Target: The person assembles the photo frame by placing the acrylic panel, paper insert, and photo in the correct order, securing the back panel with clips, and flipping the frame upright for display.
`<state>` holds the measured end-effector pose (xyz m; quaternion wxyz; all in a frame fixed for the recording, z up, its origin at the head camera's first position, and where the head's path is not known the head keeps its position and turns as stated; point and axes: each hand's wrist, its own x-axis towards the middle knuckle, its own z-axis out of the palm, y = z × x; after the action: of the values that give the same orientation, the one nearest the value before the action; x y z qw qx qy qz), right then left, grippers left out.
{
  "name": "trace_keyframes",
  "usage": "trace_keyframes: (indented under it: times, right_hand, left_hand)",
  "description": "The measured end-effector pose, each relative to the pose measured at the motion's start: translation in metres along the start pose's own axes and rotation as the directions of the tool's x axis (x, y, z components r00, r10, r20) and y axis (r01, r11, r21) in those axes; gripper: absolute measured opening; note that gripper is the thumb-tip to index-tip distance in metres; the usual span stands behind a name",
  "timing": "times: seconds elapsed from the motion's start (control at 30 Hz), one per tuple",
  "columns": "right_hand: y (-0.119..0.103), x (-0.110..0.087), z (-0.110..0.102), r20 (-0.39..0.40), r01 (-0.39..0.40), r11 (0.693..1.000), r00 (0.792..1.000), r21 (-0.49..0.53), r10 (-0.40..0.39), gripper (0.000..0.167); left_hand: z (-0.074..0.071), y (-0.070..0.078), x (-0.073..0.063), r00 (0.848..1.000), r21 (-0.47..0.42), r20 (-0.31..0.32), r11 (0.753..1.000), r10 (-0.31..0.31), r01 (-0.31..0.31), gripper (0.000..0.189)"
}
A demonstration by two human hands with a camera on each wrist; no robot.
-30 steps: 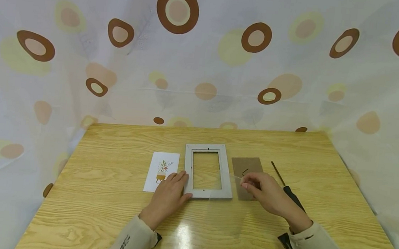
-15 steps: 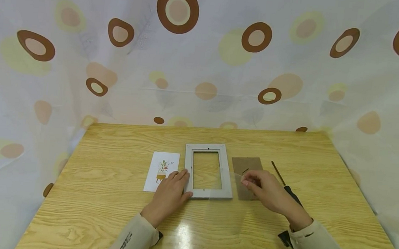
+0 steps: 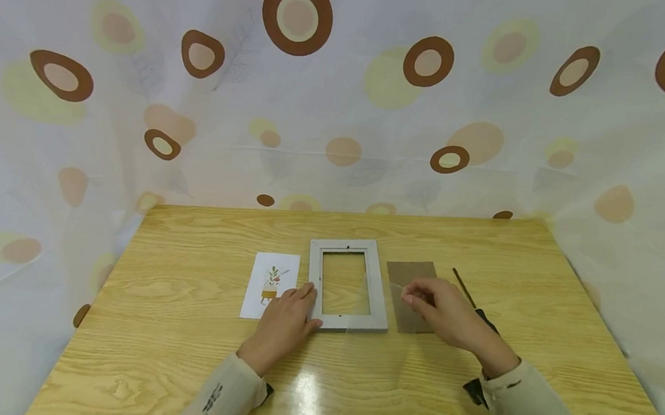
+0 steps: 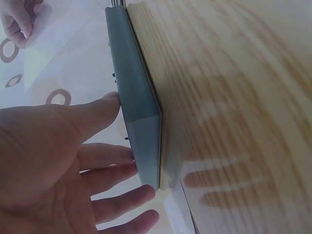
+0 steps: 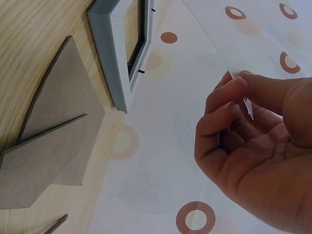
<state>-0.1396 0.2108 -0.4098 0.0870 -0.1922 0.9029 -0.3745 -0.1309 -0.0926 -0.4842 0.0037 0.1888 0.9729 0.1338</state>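
A grey-white picture frame (image 3: 380, 304) lies on the table with its open back facing up and small tabs along the inner edge. My left hand (image 3: 283, 322) rests on its lower left side; in the left wrist view the thumb and straight fingers touch the frame (image 4: 141, 107). Between thumb and fingertips my right hand (image 3: 442, 313) pinches a clear sheet (image 3: 376, 353) by one corner. The see-through sheet hangs over the frame's lower right corner and is only faintly visible. In the right wrist view, the right hand (image 5: 253, 126) stays apart from the frame.
Left of the frame lies a white card (image 3: 254, 293) with a plant drawing, partly behind the left hand. To the right is a brown backing board (image 3: 410, 273) with a stand flap (image 5: 29, 170). Beyond it lies a screwdriver (image 3: 464, 289). A spotted cloth (image 3: 347, 103) surrounds the table.
My right hand has risen slightly away from the table's front edge, carrying the clear sheet's corner a little farther up. The left hand and frame stay nearly where they were.
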Motion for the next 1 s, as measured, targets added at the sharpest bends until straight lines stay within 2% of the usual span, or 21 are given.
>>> trace_keyframes:
  times: [0.33, 0.57, 0.83, 1.0]
  right_hand:
    - [0.000, 0.006, -0.003, -0.024, 0.043, 0.999, 0.999, -0.013, -0.044, 0.013]
    - [-0.001, 0.012, -0.002, -0.047, 0.036, 0.999, 0.998, -0.020, -0.036, 0.012]
    - [-0.002, 0.017, 0.000, -0.060, 0.035, 0.999, 0.998, -0.016, -0.036, 0.011]
    - [-0.006, 0.023, 0.000, -0.054, 0.027, 1.000, 0.998, 0.001, -0.027, 0.012]
  left_hand:
    - [-0.002, 0.001, 0.002, 1.000, -0.013, 0.023, 1.000, -0.011, 0.012, 0.060]
    - [-0.001, 0.001, 0.002, 1.000, 0.001, 0.009, 1.000, -0.007, 0.007, 0.060]
    - [0.000, 0.001, 0.003, 1.000, 0.003, 0.027, 1.000, -0.016, 0.015, 0.061]
    - [0.002, 0.001, 0.003, 1.000, 0.024, 0.005, 1.000, 0.003, -0.003, 0.060]
